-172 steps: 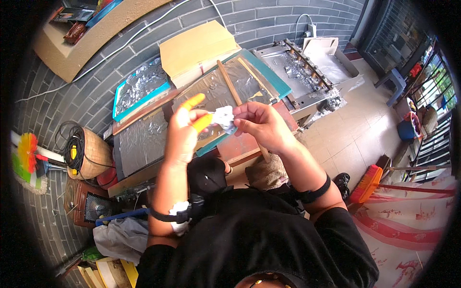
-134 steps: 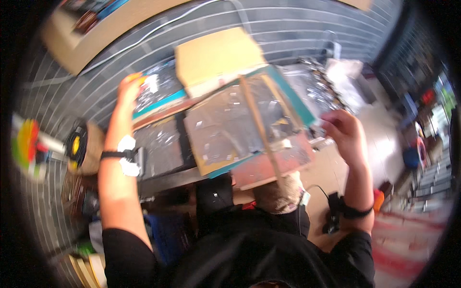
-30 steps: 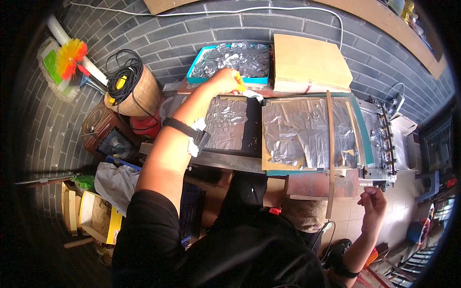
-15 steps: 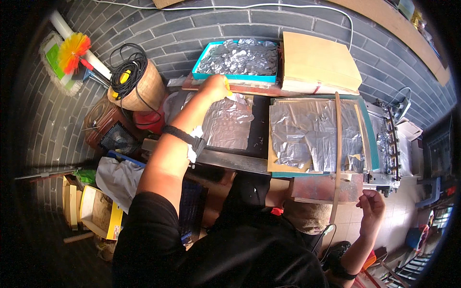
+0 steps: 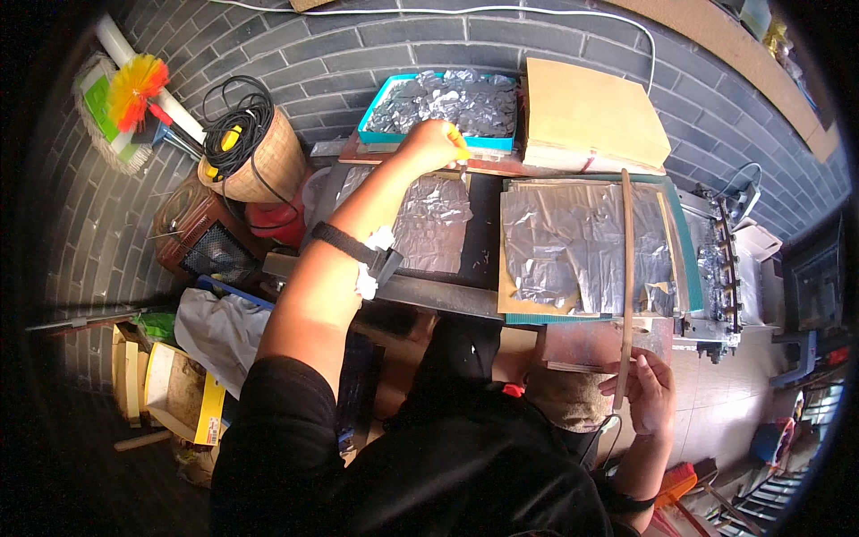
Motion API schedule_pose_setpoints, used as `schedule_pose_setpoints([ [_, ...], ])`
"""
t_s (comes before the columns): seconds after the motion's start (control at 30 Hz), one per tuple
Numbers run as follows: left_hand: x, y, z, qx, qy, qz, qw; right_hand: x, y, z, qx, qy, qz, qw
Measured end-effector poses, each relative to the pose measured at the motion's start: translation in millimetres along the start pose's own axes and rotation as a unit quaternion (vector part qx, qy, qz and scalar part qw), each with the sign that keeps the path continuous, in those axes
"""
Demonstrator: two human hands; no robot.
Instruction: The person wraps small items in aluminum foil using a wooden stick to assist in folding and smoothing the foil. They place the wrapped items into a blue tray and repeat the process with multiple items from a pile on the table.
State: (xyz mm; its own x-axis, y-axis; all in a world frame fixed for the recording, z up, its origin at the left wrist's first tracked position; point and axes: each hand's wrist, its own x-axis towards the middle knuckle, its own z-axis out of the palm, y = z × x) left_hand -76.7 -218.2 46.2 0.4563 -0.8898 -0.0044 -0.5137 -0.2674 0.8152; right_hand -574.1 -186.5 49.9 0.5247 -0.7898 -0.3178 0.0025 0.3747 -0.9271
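Note:
My left hand [image 5: 433, 143] reaches far out to the near rim of a blue tray [image 5: 369, 115] full of crumpled foil pieces. Its fingers are closed on a small yellow-orange object [image 5: 458, 143]. Just below that hand a foil sheet [image 5: 431, 224] lies on a dark board. A larger foil sheet [image 5: 573, 246] lies on brown card over a green mat. A long thin wooden stick [image 5: 626, 268] lies across that sheet, and my right hand [image 5: 651, 392] grips its near end.
A stack of brown card sheets [image 5: 592, 115] sits beside the tray. A metal machine [image 5: 716, 268] stands at the right. To the left are a wicker basket with black cable [image 5: 250, 152], a colourful brush [image 5: 134, 88], a white cloth [image 5: 219, 327] and a yellow box [image 5: 183, 394].
My left hand has moved up from the small foil sheet to the tray's rim. My right hand has come in and taken the stick's near end.

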Motion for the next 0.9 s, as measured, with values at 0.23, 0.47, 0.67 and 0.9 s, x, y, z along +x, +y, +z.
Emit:
schedule_pose_setpoints([
  [0.23,6.5,39.1,8.1,-0.084,-0.018,0.03,0.996,5.9,4.5,7.3,0.005,0.012,-0.062,0.998],
  [0.47,1.7,21.2,-14.6,-0.007,-0.017,0.001,1.0,-8.5,-15.8,10.8,-0.14,0.021,-0.045,0.989],
  [0.67,-8.2,-30.1,-31.0,0.033,-0.014,-0.01,0.999,-2.2,-17.3,19.7,-0.165,-0.002,-0.068,0.984],
  [0.9,-7.9,-67.3,-37.1,0.171,0.019,-0.035,0.984,0.9,-23.2,34.5,-0.228,-0.088,-0.011,0.97],
])
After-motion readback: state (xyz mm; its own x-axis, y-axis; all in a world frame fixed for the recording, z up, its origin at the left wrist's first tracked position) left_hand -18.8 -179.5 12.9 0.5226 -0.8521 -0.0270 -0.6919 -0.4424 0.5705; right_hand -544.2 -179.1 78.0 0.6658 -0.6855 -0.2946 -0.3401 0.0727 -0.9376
